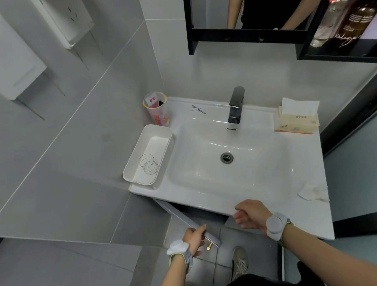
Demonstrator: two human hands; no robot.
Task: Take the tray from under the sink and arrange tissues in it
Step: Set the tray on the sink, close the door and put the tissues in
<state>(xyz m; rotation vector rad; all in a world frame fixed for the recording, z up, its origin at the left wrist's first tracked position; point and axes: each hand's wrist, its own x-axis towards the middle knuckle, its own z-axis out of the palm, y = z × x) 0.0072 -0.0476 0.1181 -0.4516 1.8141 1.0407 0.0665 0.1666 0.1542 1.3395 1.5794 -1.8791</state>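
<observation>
A white rectangular tray [132, 168] stands on the left rim of the white sink [267, 195], with thin wire rings lying in it. A pack of tissues [295, 123] sits at the sink's back right corner, one sheet sticking up. A crumpled tissue [312, 192] lies on the front right rim. The grey cabinet door [189, 220] under the sink stands open. My left hand [194, 239] grips its top edge near the gold knob. My right hand [249, 215] hangs at the sink's front edge, fingers loosely curled, holding nothing.
A cup with a yellow rim [156, 109] stands behind the tray against the wall. The faucet [236, 105] rises at the back of the basin. A black mirror shelf [343, 51] with bottles hangs above right. Tiled walls close in on the left.
</observation>
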